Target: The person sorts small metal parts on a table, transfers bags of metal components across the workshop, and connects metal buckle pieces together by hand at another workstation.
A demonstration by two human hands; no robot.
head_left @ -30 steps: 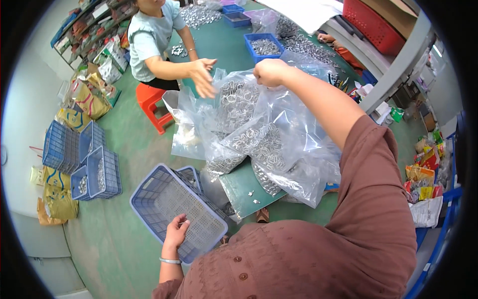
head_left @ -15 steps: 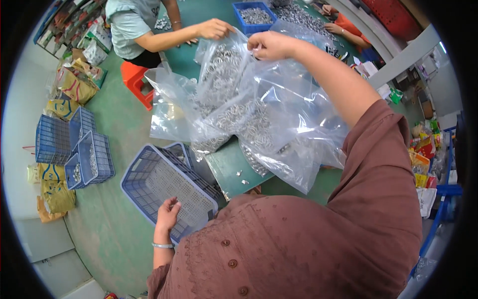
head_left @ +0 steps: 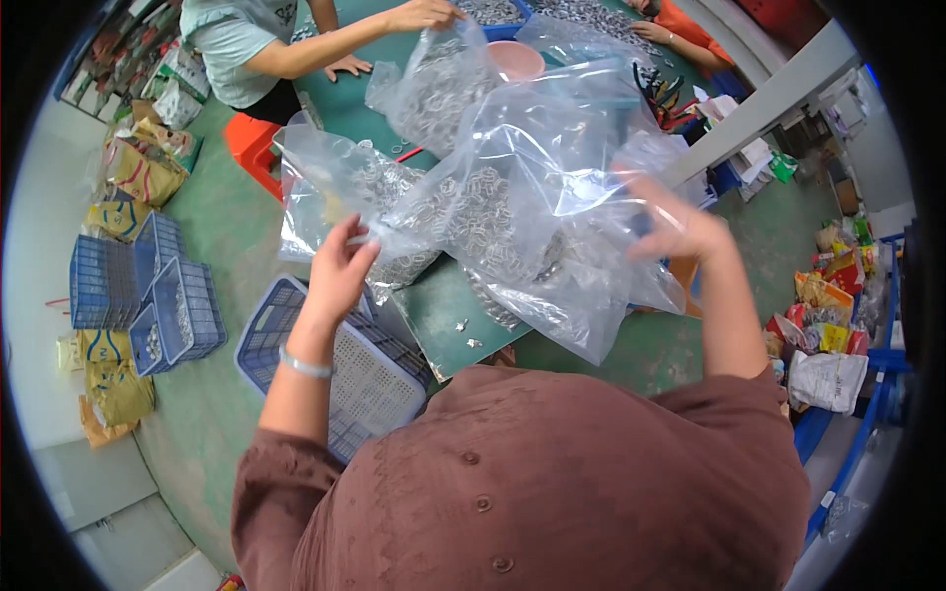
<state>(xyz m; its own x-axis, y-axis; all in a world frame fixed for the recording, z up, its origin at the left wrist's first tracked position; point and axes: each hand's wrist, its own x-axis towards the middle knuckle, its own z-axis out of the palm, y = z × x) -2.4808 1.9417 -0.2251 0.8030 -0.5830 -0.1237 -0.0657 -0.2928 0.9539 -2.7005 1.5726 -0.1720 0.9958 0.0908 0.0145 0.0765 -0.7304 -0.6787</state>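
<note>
Clear plastic bags holding silvery metal rings lie across the green table [head_left: 439,310]. My left hand [head_left: 340,266] is at the near edge of the left bag [head_left: 389,182], thumb and fingers apart. Over the right side of the large middle bag [head_left: 483,212], my right hand [head_left: 680,222] is blurred by motion, its fingers spread. Whether either hand touches the film is hard to tell. A co-worker's hand [head_left: 424,14] grips the top of the far bag [head_left: 443,94]. A few small metal pieces [head_left: 474,344] rest on the table's near corner.
A blue-grey plastic crate [head_left: 379,379] stands left of the table, below my left forearm. Behind the bags are a pink bowl [head_left: 515,61] and pliers [head_left: 665,94]. An orange stool [head_left: 254,153] and blue crates [head_left: 192,310] are on the left. Another person's hand [head_left: 650,32] rests at far right.
My right hand has let go of the far bag's top and moved right and nearer. My left hand has risen from over the crate to the left bag. The pink bowl has come into view.
</note>
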